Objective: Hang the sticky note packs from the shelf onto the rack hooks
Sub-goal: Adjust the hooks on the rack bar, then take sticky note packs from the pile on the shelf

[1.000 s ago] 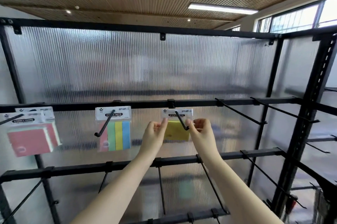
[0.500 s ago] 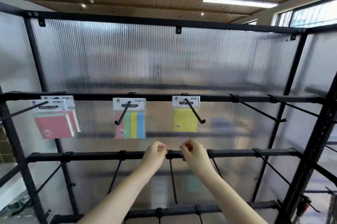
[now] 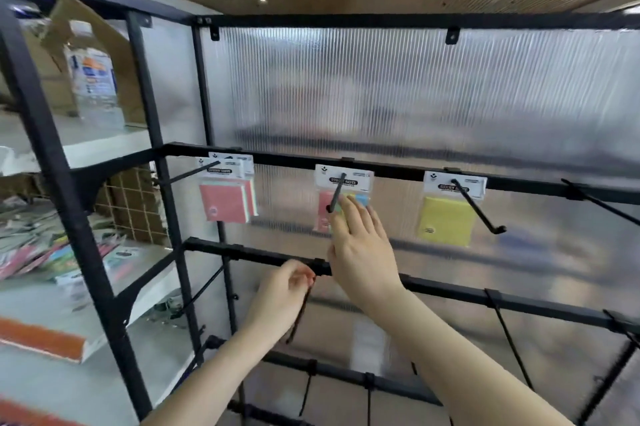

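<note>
- Head view: the right hand [image 3: 360,245] reaches up with fingers straight and loosely spread, holding nothing, its fingertips over the lower part of the striped pack [image 3: 341,198] on the middle hook [image 3: 337,192].
- Left hand [image 3: 282,290] sits lower, fingers curled; whether it grips anything I cannot tell.
- Pink pack [image 3: 225,197] hangs left of the fingers, yellow pack [image 3: 446,219] right.
- More packs lie on the shelf [image 3: 114,290], far left.

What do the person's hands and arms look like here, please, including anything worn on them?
Both forearms are bare, with no sleeves in view. The left hand and right hand wear no gloves, and no rings, watch or bracelets are visible. Motion blur hides finer detail.
</note>
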Tool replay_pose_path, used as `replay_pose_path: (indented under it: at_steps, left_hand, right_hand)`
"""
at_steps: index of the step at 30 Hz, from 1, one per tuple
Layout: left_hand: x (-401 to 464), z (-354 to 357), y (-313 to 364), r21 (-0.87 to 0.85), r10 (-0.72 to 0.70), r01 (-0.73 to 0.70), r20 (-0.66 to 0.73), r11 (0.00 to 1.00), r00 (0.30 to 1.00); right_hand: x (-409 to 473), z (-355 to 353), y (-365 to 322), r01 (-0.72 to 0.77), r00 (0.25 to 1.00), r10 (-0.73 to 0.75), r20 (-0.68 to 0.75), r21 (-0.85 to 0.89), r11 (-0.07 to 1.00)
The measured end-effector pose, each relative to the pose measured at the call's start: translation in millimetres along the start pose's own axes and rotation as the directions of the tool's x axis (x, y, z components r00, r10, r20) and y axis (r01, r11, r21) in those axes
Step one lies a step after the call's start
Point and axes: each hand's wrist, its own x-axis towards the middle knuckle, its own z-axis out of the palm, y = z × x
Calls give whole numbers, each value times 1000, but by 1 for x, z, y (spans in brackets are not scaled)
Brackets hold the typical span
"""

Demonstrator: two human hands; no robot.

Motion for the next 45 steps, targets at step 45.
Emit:
replay_pose_path:
  at_steps: [45]
  left_hand:
    - [-126, -378, -212, 465, 11, 26, -76, 885, 997]
  right_hand:
    - [-7, 92, -431, -27, 905, -157, 395, 423, 906]
